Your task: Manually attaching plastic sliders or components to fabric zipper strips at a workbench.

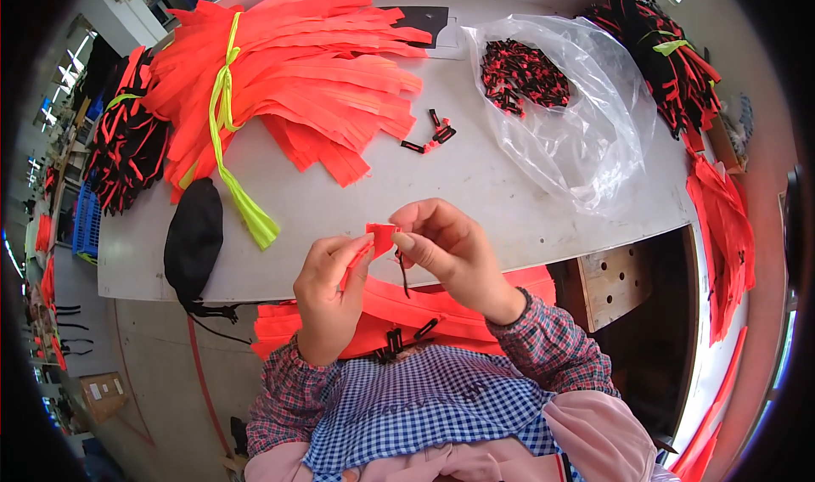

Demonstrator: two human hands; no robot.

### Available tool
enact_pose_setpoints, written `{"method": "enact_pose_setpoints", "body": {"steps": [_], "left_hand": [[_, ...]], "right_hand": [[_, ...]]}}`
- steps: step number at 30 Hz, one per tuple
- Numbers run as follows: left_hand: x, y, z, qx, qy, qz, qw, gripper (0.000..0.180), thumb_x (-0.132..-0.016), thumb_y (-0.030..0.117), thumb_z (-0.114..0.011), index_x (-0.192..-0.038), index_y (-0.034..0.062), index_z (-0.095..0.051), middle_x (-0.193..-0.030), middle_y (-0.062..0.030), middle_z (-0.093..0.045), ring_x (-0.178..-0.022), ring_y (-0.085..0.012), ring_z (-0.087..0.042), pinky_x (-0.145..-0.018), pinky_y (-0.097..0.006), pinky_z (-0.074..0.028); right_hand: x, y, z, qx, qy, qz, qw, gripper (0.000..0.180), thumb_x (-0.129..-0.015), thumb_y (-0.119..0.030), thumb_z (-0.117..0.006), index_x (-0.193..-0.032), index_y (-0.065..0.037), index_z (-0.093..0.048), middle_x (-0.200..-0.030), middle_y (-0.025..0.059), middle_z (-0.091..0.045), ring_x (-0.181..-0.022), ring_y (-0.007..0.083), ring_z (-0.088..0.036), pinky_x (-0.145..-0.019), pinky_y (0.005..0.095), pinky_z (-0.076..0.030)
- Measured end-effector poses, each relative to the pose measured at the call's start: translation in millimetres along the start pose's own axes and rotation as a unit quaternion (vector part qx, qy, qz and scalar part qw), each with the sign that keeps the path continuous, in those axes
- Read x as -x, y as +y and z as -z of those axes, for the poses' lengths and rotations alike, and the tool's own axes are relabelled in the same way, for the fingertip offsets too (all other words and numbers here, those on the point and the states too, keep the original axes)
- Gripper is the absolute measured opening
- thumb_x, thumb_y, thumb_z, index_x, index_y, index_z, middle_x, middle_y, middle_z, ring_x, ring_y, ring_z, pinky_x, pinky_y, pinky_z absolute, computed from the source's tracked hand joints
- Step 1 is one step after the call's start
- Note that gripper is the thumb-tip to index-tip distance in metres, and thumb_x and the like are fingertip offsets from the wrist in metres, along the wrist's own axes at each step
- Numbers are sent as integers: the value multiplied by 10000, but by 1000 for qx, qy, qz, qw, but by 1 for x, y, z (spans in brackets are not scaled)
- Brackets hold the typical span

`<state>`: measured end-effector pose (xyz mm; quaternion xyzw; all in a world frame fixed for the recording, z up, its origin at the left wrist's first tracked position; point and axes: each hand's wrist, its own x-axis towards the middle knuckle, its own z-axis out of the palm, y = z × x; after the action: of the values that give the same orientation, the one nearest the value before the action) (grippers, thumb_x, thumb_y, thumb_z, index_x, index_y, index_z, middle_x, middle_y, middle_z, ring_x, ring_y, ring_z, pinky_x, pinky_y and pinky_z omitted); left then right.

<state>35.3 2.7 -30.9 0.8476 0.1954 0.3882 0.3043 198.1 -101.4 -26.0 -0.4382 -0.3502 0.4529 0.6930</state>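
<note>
In front of my chest, above the table's near edge, both hands work at the end of an orange-red zipper strip (379,236). My left hand (330,288) is closed, its thumb and fingers pinching the strip. From the right, my right hand (454,257) pinches at the strip's other edge. A thin black zipper pull (403,275) hangs below its fingertips; the fingers partly hide where it meets the strip. Across my lap lie more orange-red strips (458,310), with several black pulls (394,341) on them.
On the white table (340,219), a yellow-green tie binds a large strip bundle (297,74). Loose pulls (439,132) lie mid-table, beside a clear plastic bag (586,151) of small black-and-red pieces (526,78). A black pouch (193,237) sits at the left edge. Dark bundles (654,57) stand back right.
</note>
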Motion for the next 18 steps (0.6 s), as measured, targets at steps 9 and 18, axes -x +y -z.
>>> {"method": "enact_pose_setpoints", "body": {"steps": [9, 18], "left_hand": [[3, 12, 4, 19, -25, 27, 999, 257, -870, -79, -697, -1124, -37, -681, -1014, -119, -653, -870, -226, -669, -751, -314, -553], [4, 4, 4, 14, -20, -18, 1000, 245, -879, -81, -690, -1118, -27, -689, -974, -114, -661, -771, -208, -685, -632, -303, -555]], "right_hand": [[4, 6, -11, 302, 12, 198, 932, 273, -867, 6, -753, -1131, 8, -683, -944, 117, -652, -794, 208, -682, -683, 315, -556], [3, 1, -9, 342, -24, 193, 919, 239, -876, 2, -738, -1113, -11, -707, -964, 124, -674, -826, 247, -692, -709, 324, -570]]}}
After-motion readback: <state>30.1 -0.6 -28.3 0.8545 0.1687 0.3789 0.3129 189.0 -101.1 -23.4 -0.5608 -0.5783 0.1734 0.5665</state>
